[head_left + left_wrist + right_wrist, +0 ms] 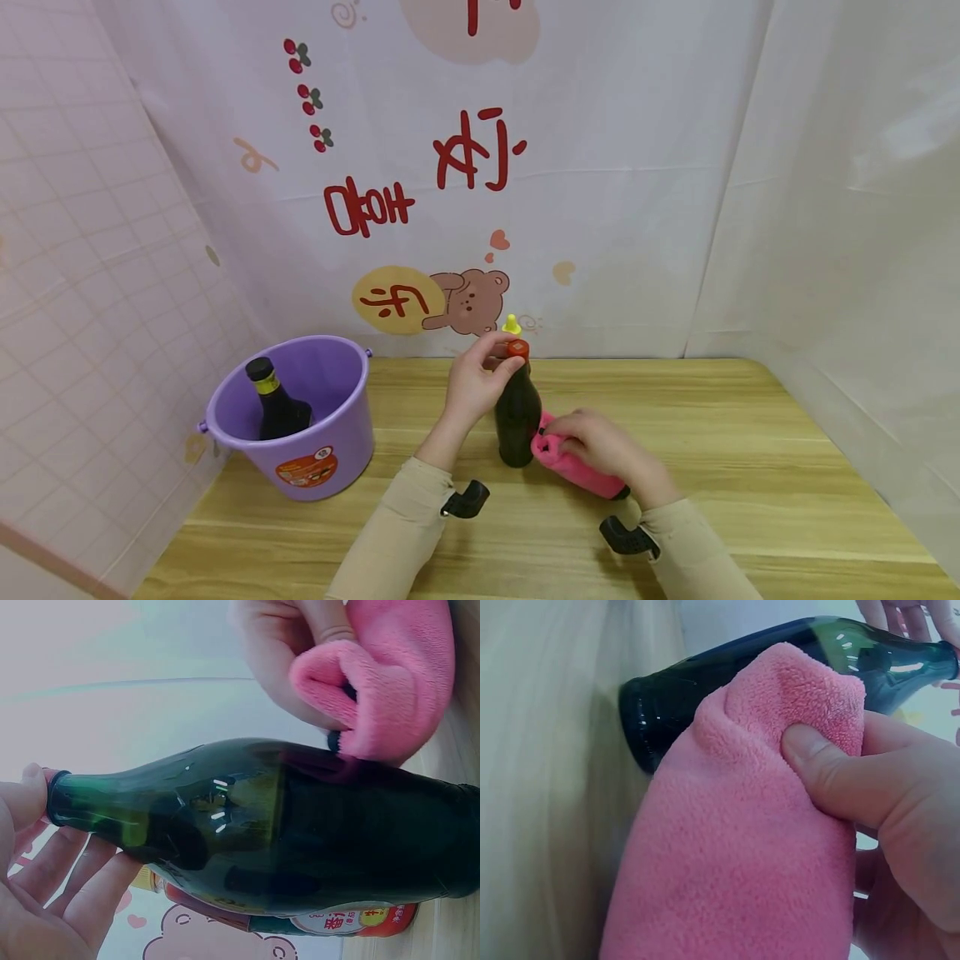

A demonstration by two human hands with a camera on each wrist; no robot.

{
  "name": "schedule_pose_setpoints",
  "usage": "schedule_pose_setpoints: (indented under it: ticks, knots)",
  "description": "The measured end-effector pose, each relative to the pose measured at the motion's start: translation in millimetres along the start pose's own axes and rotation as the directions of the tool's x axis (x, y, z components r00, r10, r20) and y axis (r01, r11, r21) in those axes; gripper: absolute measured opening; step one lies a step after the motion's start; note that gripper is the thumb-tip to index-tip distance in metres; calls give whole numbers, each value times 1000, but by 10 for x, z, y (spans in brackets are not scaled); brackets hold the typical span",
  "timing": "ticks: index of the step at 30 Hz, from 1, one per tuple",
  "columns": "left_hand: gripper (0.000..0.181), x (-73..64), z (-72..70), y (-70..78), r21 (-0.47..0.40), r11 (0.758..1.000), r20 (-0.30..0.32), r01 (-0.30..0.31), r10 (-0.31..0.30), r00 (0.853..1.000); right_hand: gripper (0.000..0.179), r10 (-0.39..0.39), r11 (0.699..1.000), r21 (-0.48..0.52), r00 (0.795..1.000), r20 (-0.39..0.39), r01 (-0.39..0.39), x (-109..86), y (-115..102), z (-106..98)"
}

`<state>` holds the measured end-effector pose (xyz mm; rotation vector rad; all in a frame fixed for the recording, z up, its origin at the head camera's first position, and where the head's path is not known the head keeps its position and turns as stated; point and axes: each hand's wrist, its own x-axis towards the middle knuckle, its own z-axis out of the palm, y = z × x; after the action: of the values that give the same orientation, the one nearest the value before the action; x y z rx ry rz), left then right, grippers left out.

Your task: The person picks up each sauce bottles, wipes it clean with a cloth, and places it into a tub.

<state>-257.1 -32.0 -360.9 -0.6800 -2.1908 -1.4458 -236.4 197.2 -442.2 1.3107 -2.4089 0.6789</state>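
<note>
A dark green glass bottle [517, 417] with a red cap [518, 347] stands upright on the wooden table. My left hand [474, 379] pinches it at the cap, the thumb and fingertips on either side. In my right hand [598, 443] is a folded pink plush cloth [735, 847], gripped between thumb and fingers. One end of this cloth meets the lower side of the bottle in the left wrist view. Behind the green bottle stands a red-labelled sauce bottle [394, 920], mostly hidden; its yellow nozzle top [512, 324] shows above my left fingers.
A purple bucket [356, 429] stands on the left of the table [720, 450], with a black-capped dark bottle [281, 412] leaning inside. Printed white cloth [615, 225] hangs along the table's back edge, and further sheets flank both sides.
</note>
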Motion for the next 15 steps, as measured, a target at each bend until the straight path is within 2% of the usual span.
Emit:
schedule_pose_setpoints:
  ticks: [4,6,9,12,15]
  knots:
    - [31,-7,2,1,2,1000,1,1,-1,1000,24,-27,1000,13,1000,7,27,13,7,53]
    - [31,-8,3,-2,0,1000,0,2,-2,1000,24,-12,1000,11,1000,27,12,16,-1,75]
    - [31,-9,6,-9,-6,1000,-2,-3,3,1000,22,59,998,-14,996,74,-58,15,-32,92]
    - [31,-9,7,-15,-9,1000,-3,-6,6,1000,18,151,988,-41,980,129,-147,19,-69,102]
    - [31,-12,3,-18,-13,1000,2,0,0,1000,15,205,979,-55,965,166,-199,29,-98,106]
